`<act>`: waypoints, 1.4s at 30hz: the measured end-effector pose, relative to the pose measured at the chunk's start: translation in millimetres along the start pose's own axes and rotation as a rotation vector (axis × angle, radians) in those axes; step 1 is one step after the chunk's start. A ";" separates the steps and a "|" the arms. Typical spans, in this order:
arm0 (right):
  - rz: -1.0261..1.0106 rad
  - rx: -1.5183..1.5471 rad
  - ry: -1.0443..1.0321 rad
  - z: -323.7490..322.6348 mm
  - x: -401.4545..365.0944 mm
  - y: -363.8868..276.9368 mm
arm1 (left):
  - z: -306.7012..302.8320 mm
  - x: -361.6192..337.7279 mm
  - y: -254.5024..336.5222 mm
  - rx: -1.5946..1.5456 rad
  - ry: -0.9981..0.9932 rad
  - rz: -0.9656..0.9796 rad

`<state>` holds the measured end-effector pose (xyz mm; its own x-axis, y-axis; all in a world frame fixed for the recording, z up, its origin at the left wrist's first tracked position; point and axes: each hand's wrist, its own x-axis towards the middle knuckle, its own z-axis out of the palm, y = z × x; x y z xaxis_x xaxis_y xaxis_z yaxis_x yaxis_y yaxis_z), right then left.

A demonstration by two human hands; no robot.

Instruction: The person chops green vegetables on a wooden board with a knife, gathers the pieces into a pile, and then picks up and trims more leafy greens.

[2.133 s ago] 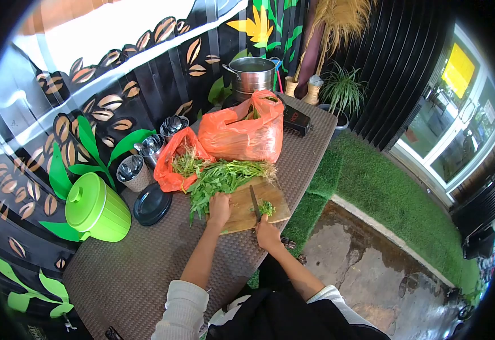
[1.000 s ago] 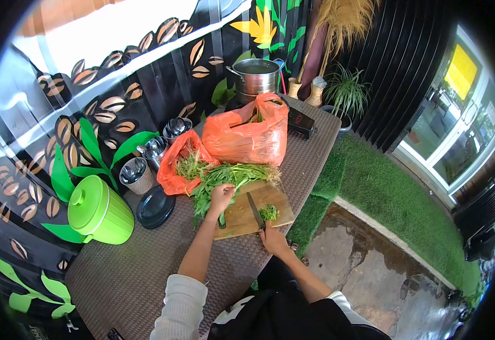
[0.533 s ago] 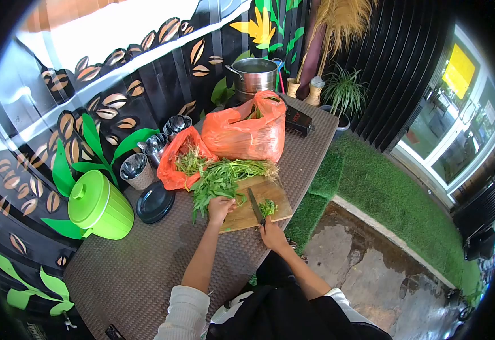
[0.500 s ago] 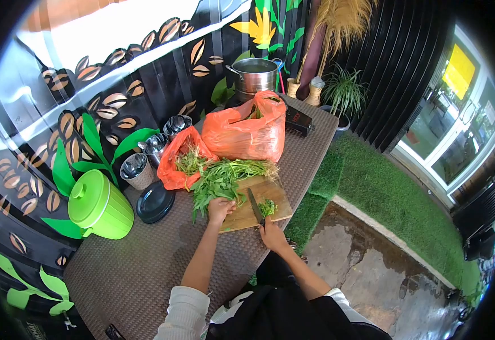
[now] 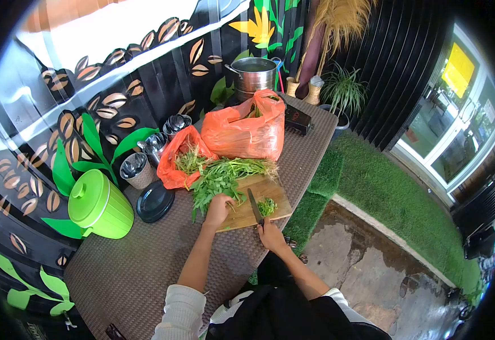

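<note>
Greens bundle [image 5: 225, 174] lies across the far-left part of the wooden cutting board [image 5: 274, 188], with its leaves spilling off toward the bench [image 5: 145, 266].

Left hand [image 5: 218, 205]: grip closed over the near end of the greens bundle, pinning it to the board.

Right hand [image 5: 271, 233]: grip closed around the handle of the knife [image 5: 255, 206]. The blade points away from the person and lies over the board just right of the left hand.

Chopped heap [image 5: 267, 205]: a small pile of cut pieces just right of the blade, near the board's right edge.

Progress, judged from the layout: early. Only that small heap is cut and nearly the whole bundle is uncut. More greens show in the small orange bag [image 5: 174, 164] touching the bundle. The large orange bag [image 5: 242, 133] stands behind it, also showing green.

Nearby are a green lidded bin [image 5: 97, 207] and a black lid [image 5: 154, 201], both left of the board.
</note>
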<state>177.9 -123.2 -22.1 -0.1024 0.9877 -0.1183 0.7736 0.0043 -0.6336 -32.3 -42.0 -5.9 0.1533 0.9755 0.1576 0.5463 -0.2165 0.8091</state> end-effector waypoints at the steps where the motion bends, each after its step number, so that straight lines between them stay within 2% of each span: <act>1: -0.001 -0.001 0.005 -0.4 -0.5 -0.9 | -1.0 -1.6 1.6 0.166 -0.035 0.056; 2: 0.001 -0.002 0.006 -1.2 -1.0 -1.5 | -1.7 -2.4 3.5 0.331 -0.069 0.113; 3: 0.007 0.000 -0.003 -2.5 -1.1 -2.1 | 0.2 -0.9 -1.7 0.330 -0.069 0.114; 5: 0.015 0.003 -0.009 -2.9 -0.4 -1.7 | 5.4 3.7 -18.8 0.423 -0.092 0.238; 9: 0.023 -0.008 0.019 1.6 1.7 -2.1 | -2.5 2.9 -5.8 0.371 -0.073 0.283; 11: 0.035 -0.017 0.031 5.2 3.5 -11.0 | -13.3 -0.4 23.0 0.261 0.042 0.208; 12: 0.040 -0.039 0.028 6.3 4.3 -18.9 | -13.6 1.7 21.8 0.262 0.040 0.206; 14: 0.046 -0.062 0.024 11.9 6.5 -31.7 | -13.9 6.6 19.6 0.191 0.259 0.242; 15: -0.003 -0.057 0.021 16.2 8.4 -36.6 | -16.7 9.1 24.3 0.191 0.258 0.241; 17: -0.053 -0.051 0.018 21.5 11.5 -43.5 | -24.0 14.7 33.8 0.080 0.494 0.256; 18: -0.090 -0.051 -0.014 22.7 12.5 -46.2 | -27.5 16.9 37.3 0.080 0.492 0.256; 20: -0.127 -0.050 -0.045 21.5 12.1 -46.8 | -34.2 19.5 44.3 0.087 0.647 0.378; 24: -0.056 -0.044 -0.002 9.6 4.2 -29.9 | -35.3 17.3 51.5 0.178 0.583 0.511; 26: -0.030 -0.055 0.016 5.1 -1.1 -17.8 | -24.1 9.8 53.9 0.024 0.316 0.341; 27: -0.022 -0.092 -0.001 2.3 -4.2 -14.3 | -19.0 8.0 50.2 0.021 0.315 0.342; 29: -0.013 -0.131 -0.018 -3.0 -7.5 -9.0 | -3.4 7.0 34.1 0.057 0.051 0.281; 31: 0.013 -0.144 0.010 -8.3 -7.8 -5.8 | 14.4 3.6 20.7 0.035 0.021 0.212; 33: 0.044 -0.142 0.041 -13.9 -2.1 -4.1 | 29.1 0.0 9.8 -0.012 -0.117 0.189; 38: 0.072 -0.167 0.123 -17.3 8.9 0.9 | 58.4 -8.3 9.8 -0.024 -0.020 0.139; 40: 0.049 -0.181 0.098 -18.0 5.6 -4.3 | 64.8 -9.9 11.1 0.115 0.078 0.067; 42: 0.032 -0.203 0.094 -11.0 1.5 -3.6 | 68.7 -12.5 10.7 0.131 0.105 0.096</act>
<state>181.9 -120.0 -11.6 -0.0244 0.9980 -0.0578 0.8865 -0.0051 -0.4626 28.2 -59.1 -38.1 0.1272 0.9472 0.2944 0.6366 -0.3056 0.7081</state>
